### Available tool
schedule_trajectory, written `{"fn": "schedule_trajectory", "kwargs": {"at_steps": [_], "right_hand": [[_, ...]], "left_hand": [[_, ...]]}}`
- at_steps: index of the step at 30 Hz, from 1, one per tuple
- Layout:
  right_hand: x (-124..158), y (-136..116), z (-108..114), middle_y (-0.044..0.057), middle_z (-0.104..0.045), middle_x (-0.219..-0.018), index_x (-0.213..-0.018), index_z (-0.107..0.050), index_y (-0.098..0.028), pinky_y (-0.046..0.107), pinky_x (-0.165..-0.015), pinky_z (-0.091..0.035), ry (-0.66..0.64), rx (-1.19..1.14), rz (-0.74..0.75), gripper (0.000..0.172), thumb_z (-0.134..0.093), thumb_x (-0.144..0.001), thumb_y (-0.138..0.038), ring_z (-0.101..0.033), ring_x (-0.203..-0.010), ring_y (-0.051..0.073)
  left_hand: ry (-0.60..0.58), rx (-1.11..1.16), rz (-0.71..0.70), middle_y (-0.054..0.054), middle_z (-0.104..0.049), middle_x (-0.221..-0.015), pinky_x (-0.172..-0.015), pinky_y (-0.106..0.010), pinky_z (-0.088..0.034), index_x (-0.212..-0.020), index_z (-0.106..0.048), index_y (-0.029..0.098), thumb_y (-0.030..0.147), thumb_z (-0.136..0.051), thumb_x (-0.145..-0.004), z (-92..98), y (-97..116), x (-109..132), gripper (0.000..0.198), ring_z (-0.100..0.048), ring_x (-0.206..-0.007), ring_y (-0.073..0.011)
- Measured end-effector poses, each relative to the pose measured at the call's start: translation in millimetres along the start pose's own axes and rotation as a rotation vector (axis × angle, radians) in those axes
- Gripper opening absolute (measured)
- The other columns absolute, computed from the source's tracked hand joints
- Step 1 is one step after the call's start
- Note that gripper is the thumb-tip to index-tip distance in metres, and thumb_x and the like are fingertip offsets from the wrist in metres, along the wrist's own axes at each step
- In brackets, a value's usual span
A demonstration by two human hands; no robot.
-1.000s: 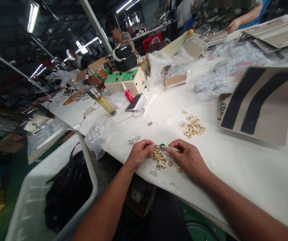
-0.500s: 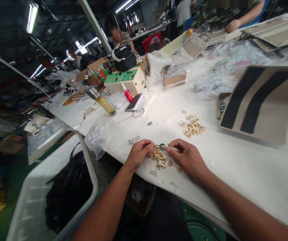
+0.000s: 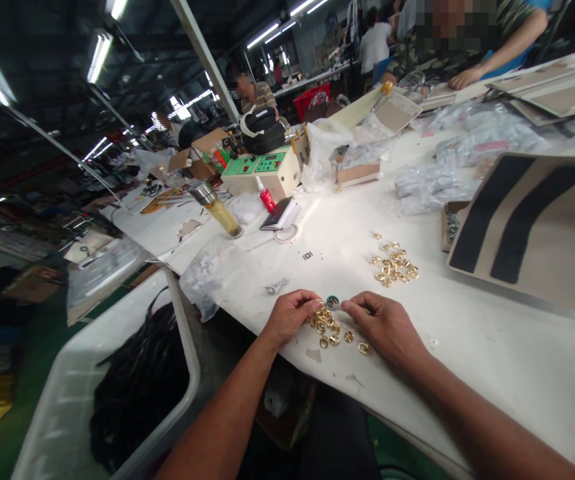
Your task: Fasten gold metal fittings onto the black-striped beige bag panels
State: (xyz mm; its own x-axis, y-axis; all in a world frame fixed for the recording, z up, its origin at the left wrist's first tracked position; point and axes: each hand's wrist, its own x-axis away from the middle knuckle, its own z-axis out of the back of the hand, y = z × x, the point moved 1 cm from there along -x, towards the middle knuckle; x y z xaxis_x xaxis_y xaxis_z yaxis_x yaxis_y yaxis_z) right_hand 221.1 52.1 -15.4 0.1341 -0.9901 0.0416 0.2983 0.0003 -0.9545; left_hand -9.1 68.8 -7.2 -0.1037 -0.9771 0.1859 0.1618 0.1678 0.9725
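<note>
My left hand is closed in a pinch at the left edge of a near pile of gold-coloured metal buckles. A gold buckle seems to be at its fingertips, partly hidden by the fingers. Just beyond the pile sits a small round green cap with tiny pieces inside. To the right of that cap, my right hand has thumb and forefinger pressed together; whatever they hold is too small to make out. A loose oval buckle lies below the right fingertips. Farther off is a second heap of gold buckles.
A curved beige panel with black stripes stands at the right, beside a small box. Behind are a bottle, a notebook and a control box. A white bin is at left. A co-worker's hand rests across the table.
My right fingertips have drawn back from over the green cap, so its inside shows. My left hand stays pinched by the near pile. The whole view has shifted slightly.
</note>
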Motion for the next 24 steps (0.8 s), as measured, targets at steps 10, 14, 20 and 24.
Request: {"fn": "schedule_trajectory", "kwargs": {"at_steps": [10, 14, 20, 24], "right_hand": [[12.1, 5.5, -13.2, 0.002, -0.073, -0.077, -0.085, -0.073, -0.026, 0.035, -0.067, -0.052, 0.073, 0.096, 0.145, 0.032, -0.071, -0.083, -0.058, -0.065, -0.069, 0.024], [8.3, 8.4, -8.3, 0.003, -0.08, -0.089, -0.093, -0.08, -0.029, 0.038, -0.071, -0.057, 0.039, 0.162, 0.129, 0.039, -0.071, -0.08, -0.065, -0.072, -0.076, 0.027], [-22.7, -30.8, 9.8, 0.006, -0.08, -0.109, -0.098, -0.083, -0.031, 0.045, -0.085, -0.056, 0.112, 0.415, 0.238, 0.044, -0.066, -0.085, -0.069, -0.073, -0.092, 0.033], [-57.9, -69.1, -34.8, 0.008, -0.076, -0.107, -0.102, -0.082, -0.03, 0.041, -0.09, -0.052, -0.028, 0.538, 0.386, 0.037, -0.062, -0.093, -0.059, -0.069, -0.102, 0.029]], "left_hand": [[0.064, 0.058, -0.094, -0.006, -0.075, -0.077, -0.064, -0.028, -0.046, -0.086, -0.079, 0.016, 0.047, -0.086, -0.072, 1.1, -10.1, 14.5, 0.035, -0.059, -0.065, -0.0153], [0.098, 0.124, -0.136, -0.006, -0.074, -0.074, -0.062, -0.028, -0.045, -0.083, -0.079, 0.015, 0.05, -0.087, -0.068, 6.3, -10.5, 17.6, 0.038, -0.058, -0.063, -0.015], [0.276, 0.232, -0.152, -0.003, -0.068, -0.071, -0.061, -0.027, -0.041, -0.087, -0.077, 0.018, 0.051, -0.083, -0.075, 12.5, -12.5, 49.4, 0.036, -0.053, -0.063, -0.0141], [0.364, 0.351, -0.075, 0.001, -0.056, -0.06, -0.052, -0.026, -0.032, -0.088, -0.075, 0.019, 0.061, -0.084, -0.073, 9.8, -29.9, 93.5, 0.045, -0.042, -0.053, -0.0111]]}}
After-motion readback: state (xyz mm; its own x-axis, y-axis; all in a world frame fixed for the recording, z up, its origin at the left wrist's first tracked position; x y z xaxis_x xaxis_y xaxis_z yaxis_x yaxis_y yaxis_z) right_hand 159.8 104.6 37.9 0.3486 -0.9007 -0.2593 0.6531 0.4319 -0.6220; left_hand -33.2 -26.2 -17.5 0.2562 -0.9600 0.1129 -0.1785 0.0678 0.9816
